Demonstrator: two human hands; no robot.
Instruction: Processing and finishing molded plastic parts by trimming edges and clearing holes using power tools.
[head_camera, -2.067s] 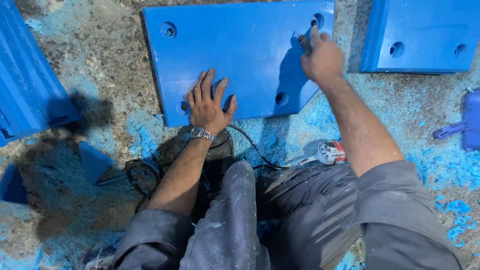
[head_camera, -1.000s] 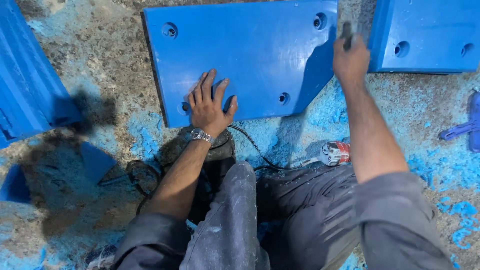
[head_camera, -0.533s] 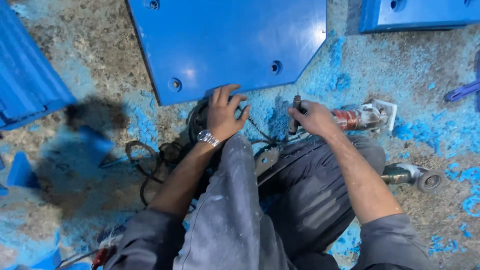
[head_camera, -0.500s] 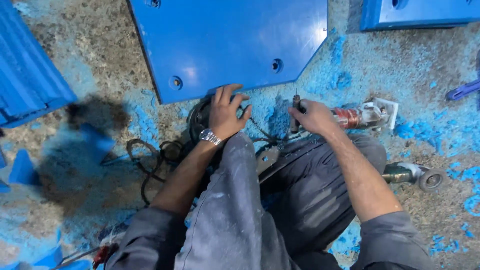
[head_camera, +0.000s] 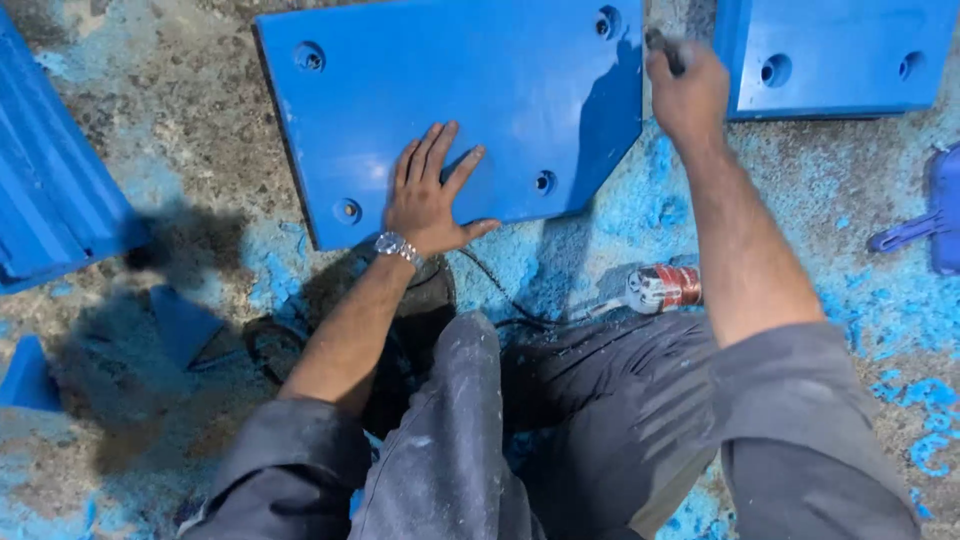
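Observation:
A thick blue plastic slab (head_camera: 470, 100) with several round holes lies flat on the floor in front of me. My left hand (head_camera: 428, 195), with a wristwatch, rests flat on the slab's near edge, fingers spread. My right hand (head_camera: 688, 88) is raised at the slab's far right corner, closed around a small dark tool (head_camera: 663, 45) whose tip sticks out above the fist. A hole (head_camera: 607, 20) sits just left of that hand.
A second blue slab (head_camera: 840, 50) lies at the upper right, more blue panels (head_camera: 50, 200) at the left. A red and silver power tool (head_camera: 665, 288) with its cable lies by my knees. Blue shavings cover the rough floor; a blue piece (head_camera: 935, 215) lies at the right edge.
My right hand has gone from the power tool near my knees back up to the slab's right corner with the small tool. My left hand moved from the cable onto the slab.

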